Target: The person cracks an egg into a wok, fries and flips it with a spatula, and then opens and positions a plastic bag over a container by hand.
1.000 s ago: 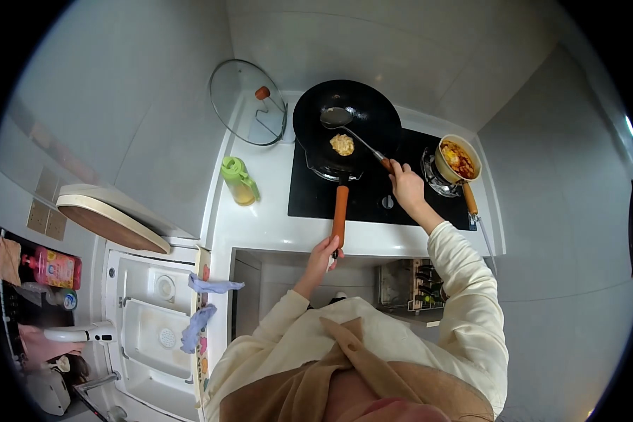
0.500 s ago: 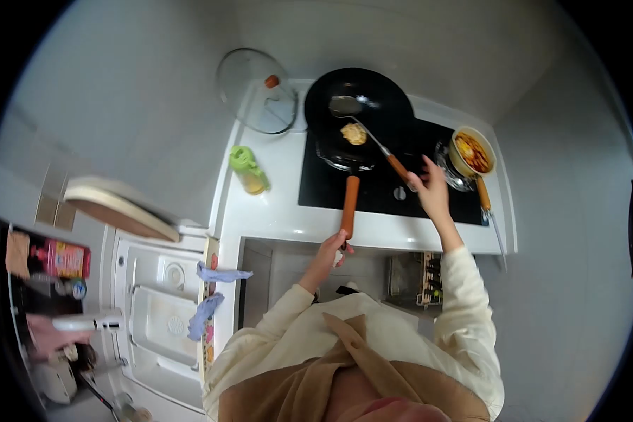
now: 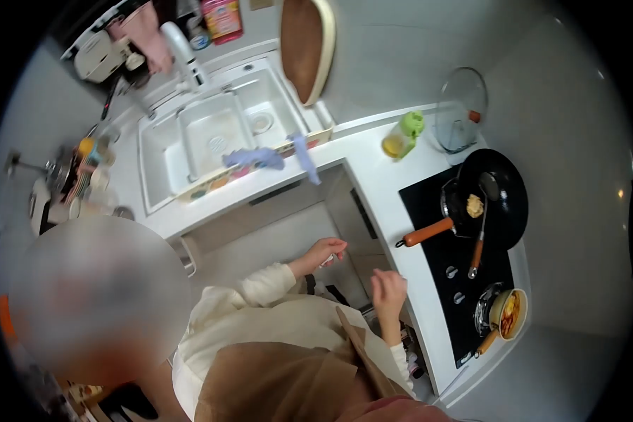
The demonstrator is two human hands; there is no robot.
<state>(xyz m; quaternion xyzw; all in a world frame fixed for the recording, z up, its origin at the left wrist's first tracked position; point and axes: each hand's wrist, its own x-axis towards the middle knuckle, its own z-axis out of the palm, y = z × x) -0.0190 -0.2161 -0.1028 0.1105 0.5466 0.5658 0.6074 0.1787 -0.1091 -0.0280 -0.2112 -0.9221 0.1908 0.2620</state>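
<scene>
My left hand point(image 3: 323, 254) is closed in front of my body, with a small white thing, too small to name, showing by its fingers. Beside the counter edge, my right hand point(image 3: 388, 292) is raised with its fingers loosely bent and apart, holding nothing visible. The wooden handle of a small frying pan point(image 3: 429, 231) points towards the counter edge, and neither hand touches it. A piece of cooked food point(image 3: 475, 206) lies in that pan. Behind it stands a large black wok point(image 3: 510, 211), with a long-handled ladle point(image 3: 477, 253) lying across the cooktop side.
A pot of red soup point(image 3: 511, 314) stands at the cooktop's near end. A glass lid point(image 3: 461, 112) leans on the wall near a green-topped bottle point(image 3: 404, 135). Purple gloves point(image 3: 254, 158) hang over the sink's front point(image 3: 211, 141). A blurred round patch hides the lower left.
My left hand has let go of the frying pan handle and moved back from the stove. My right hand has drawn away from the ladle handle. The view has turned left towards the sink.
</scene>
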